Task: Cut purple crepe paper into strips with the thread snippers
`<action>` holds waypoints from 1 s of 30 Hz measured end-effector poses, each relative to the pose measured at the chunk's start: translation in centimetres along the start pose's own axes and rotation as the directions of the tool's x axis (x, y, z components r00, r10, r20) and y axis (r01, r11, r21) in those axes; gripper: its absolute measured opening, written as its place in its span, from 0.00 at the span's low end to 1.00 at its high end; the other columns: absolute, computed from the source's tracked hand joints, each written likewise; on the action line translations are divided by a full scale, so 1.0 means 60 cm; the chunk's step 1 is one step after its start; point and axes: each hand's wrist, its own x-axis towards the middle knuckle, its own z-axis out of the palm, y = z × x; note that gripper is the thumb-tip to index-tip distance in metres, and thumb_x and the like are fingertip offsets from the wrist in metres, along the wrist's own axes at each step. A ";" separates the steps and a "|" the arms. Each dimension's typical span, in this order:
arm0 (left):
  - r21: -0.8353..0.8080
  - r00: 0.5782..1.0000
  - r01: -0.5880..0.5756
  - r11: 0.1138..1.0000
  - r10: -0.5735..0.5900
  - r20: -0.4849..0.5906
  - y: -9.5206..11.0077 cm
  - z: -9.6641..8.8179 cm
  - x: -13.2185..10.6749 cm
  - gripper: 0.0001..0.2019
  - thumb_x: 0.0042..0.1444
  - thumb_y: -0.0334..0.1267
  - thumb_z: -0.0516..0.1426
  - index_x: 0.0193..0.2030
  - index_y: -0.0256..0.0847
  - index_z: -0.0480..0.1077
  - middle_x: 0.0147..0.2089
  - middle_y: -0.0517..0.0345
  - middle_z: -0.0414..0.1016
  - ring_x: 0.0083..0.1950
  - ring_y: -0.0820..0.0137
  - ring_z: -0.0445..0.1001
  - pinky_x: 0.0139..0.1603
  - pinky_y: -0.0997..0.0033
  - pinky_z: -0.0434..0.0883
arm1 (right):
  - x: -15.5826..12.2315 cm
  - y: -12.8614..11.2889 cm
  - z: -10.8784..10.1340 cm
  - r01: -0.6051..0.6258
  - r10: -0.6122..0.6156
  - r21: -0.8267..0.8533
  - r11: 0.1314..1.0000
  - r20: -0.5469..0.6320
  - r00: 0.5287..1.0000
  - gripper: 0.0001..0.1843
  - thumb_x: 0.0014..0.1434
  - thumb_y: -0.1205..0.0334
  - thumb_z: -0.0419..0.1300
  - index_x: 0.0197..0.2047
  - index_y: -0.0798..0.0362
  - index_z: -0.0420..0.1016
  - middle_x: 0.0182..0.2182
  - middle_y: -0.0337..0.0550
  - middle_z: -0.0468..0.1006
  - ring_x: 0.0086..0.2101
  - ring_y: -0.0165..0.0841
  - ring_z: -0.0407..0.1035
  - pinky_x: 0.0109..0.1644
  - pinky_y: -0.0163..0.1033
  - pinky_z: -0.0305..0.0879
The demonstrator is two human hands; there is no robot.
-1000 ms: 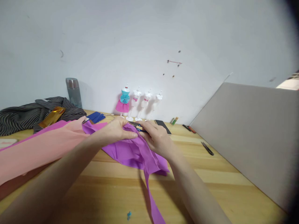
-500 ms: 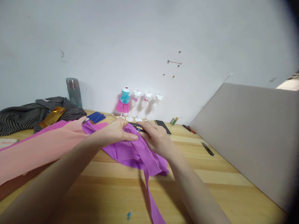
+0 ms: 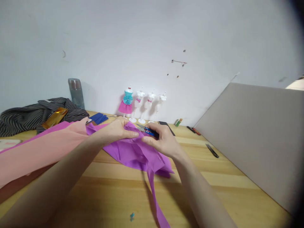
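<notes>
My left hand [image 3: 118,130] pinches the top edge of a crumpled purple crepe paper sheet [image 3: 137,153] lying on the wooden table [image 3: 225,186]. My right hand [image 3: 162,141] grips blue-handled scissors [image 3: 147,130], with the blades pointing left over the paper's far edge. A narrow purple strip [image 3: 158,202] hangs from the sheet toward the near table edge. A large salmon-pink paper sheet [image 3: 40,150] lies to the left, partly under the purple one.
Small white mannequins [image 3: 142,106], one in a pink and teal dress, stand at the wall. A striped cloth [image 3: 30,115], steel flask [image 3: 76,93], blue paper [image 3: 98,118], dark phone [image 3: 167,125], black snips [image 3: 212,151] and grey board [image 3: 256,136] surround the work.
My right hand has shifted slightly right and turned, so the scissors' blue handles show more. The view moved a little; my left hand keeps its pinch on the purple paper.
</notes>
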 end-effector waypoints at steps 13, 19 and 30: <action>0.154 0.995 0.085 0.984 -0.090 0.029 -0.005 -0.016 -0.009 0.10 0.42 0.39 0.65 0.32 0.36 0.78 0.28 0.58 0.77 0.27 0.74 0.70 0.26 0.76 0.64 | -0.006 -0.003 -0.019 -0.140 0.119 0.086 0.986 0.219 0.969 0.09 0.53 0.62 0.57 0.24 0.56 0.69 0.20 0.34 0.61 0.22 0.26 0.53 0.24 0.33 0.48; 0.119 0.998 0.061 0.991 -0.064 0.027 0.004 -0.031 -0.020 0.07 0.43 0.37 0.64 0.30 0.38 0.78 0.27 0.60 0.76 0.27 0.74 0.71 0.27 0.77 0.64 | -0.006 -0.001 -0.015 -0.135 0.125 0.055 0.989 0.152 0.980 0.10 0.54 0.62 0.56 0.23 0.55 0.66 0.19 0.34 0.61 0.23 0.26 0.54 0.25 0.33 0.49; 0.208 0.953 0.144 0.967 -0.079 -0.292 0.003 -0.095 -0.027 0.10 0.43 0.37 0.63 0.33 0.35 0.77 0.29 0.56 0.78 0.27 0.72 0.71 0.25 0.75 0.66 | -0.020 0.000 -0.062 -0.086 0.086 0.356 0.931 0.017 0.996 0.14 0.51 0.55 0.63 0.22 0.53 0.67 0.18 0.34 0.62 0.20 0.27 0.56 0.23 0.34 0.51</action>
